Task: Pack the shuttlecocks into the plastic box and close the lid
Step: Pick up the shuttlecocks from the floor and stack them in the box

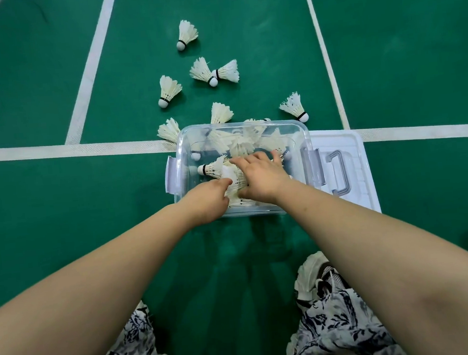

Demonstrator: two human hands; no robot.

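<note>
- My left hand [212, 199] is clenched on a bunch of shuttlecocks [235, 190]. The thumb lies over the feathers and the fingers are hidden beneath them.
- My right hand [261, 176] lies flat on top of the same bunch with the fingers spread and straight. It presses down and grasps nothing.
- The bunch sits inside the box [239, 125], at the near end, and more shuttlecocks are piled toward the far wall.
- I judge this to be the packing step, with a handful being settled into the box. The task is roughly half done.
- Next I'd let go and reach past the far rim for the loose shuttlecocks [168, 91] on the floor [400, 49].
- I count seven out there. Two of them lie touching, and two sit just beside the far wall of the box.
- The feathers are fragile and springy, so pressing hard could crush them. If the pile stands above the rim, the lid won't seat.
- The lid [348, 141] lies flat on the floor, touching the box's right side with its handle up.
- The latches [171, 174] on both ends of the box hang open.
- Nothing blocks the reach forward. My shoe [318, 277] and knees are well short of the box.
</note>
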